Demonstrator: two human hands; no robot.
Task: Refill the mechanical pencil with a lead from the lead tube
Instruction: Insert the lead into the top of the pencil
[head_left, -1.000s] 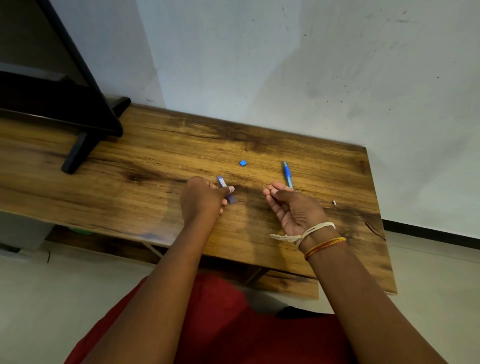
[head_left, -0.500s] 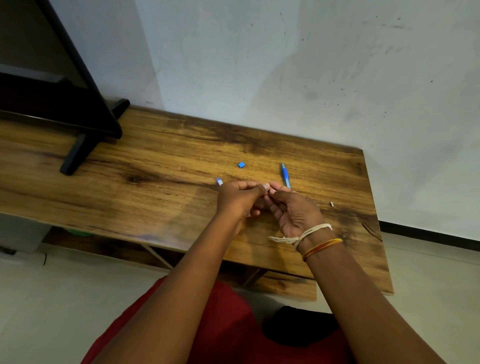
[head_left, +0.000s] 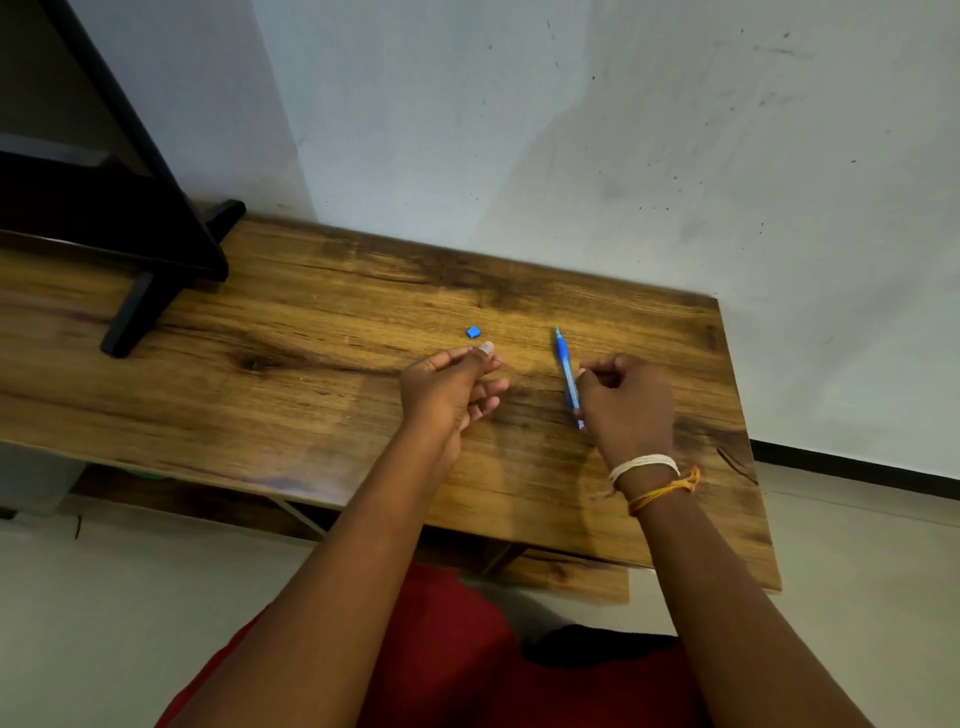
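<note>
The blue mechanical pencil (head_left: 565, 371) is on the wooden table (head_left: 311, 374), its point aimed away from me. My right hand (head_left: 626, 402) is closed around the pencil's near half. My left hand (head_left: 449, 387) is a little to the left, thumb and forefinger pinched together as on a thin lead, which is too fine to make out. A small blue cap (head_left: 473, 332) lies on the wood just beyond my left fingertips. The lead tube is out of sight, probably under my left hand.
A black monitor stand (head_left: 156, 280) takes up the table's back left corner. A white wall runs right behind the table. The table's right edge (head_left: 748, 441) is close to my right hand. My red-clothed lap is below the front edge.
The tube left my left hand and went down on the table. Both hands met at the middle, then parted. My right hand moved right and closed on the pencil.
</note>
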